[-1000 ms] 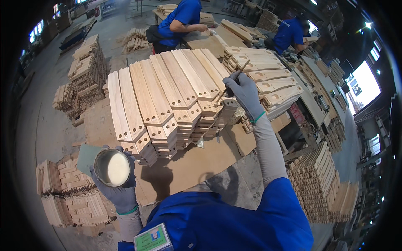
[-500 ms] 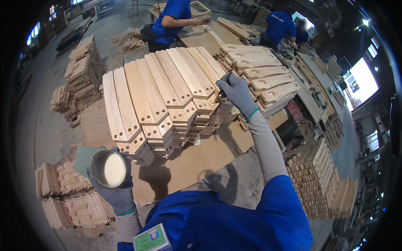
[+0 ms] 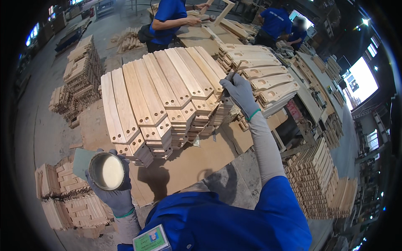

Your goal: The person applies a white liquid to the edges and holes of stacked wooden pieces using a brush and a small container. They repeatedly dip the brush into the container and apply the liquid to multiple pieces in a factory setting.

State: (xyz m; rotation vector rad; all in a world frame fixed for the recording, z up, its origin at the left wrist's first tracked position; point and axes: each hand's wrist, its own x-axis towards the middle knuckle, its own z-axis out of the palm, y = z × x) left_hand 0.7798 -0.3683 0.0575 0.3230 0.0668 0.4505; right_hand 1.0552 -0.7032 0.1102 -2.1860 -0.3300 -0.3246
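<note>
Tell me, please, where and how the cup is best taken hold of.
I would grip the cup around its outer wall, below the rim, coming from the person's near side. Its round body suits curled fingers, and its open mouth, showing pale contents, faces up, so the top seems best left free. The left hand holds it from that side.

Blue-clad co-worker (image 3: 168,17) beside counter (image 3: 194,38), upper middle; tall wood stack (image 3: 85,62) on grey floor (image 3: 38,119), left; large bright opening (image 3: 363,85), far right.
</note>
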